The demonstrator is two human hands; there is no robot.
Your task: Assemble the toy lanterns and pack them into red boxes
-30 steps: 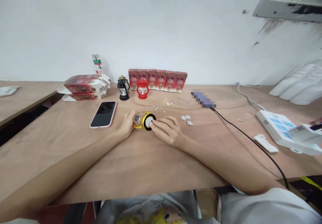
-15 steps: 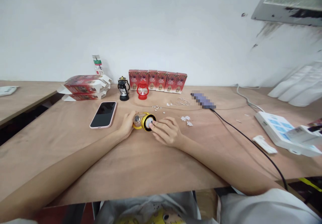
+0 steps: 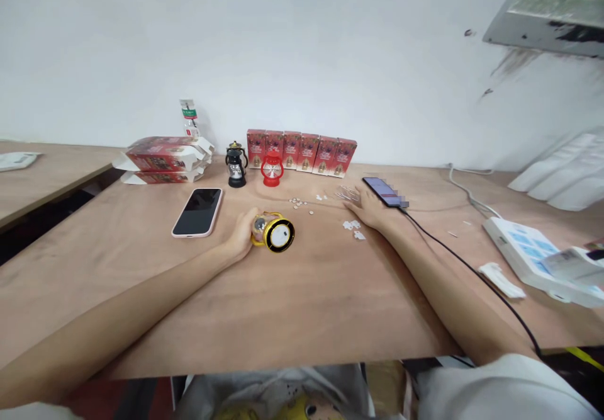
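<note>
My left hand is closed around a small gold lantern, which lies tilted on its side. Its round black base, with a white disc in the middle, faces me. Farther right, my right hand lies low over the table with its fingers stretched out beside several thin metallic wire pieces. Nothing shows in its grasp. Close to that hand are small white plastic pieces. Several tiny round discs are scattered between the two hands.
Behind stand a black lantern, a red lantern and a row of red boxes. Unfolded cartons and a phone lie left. A cabled phone and a white power strip are right.
My right hand has left the lantern's base and moved right and away to the thin wire pieces. My left hand still holds the lantern, whose base now shows fully.
</note>
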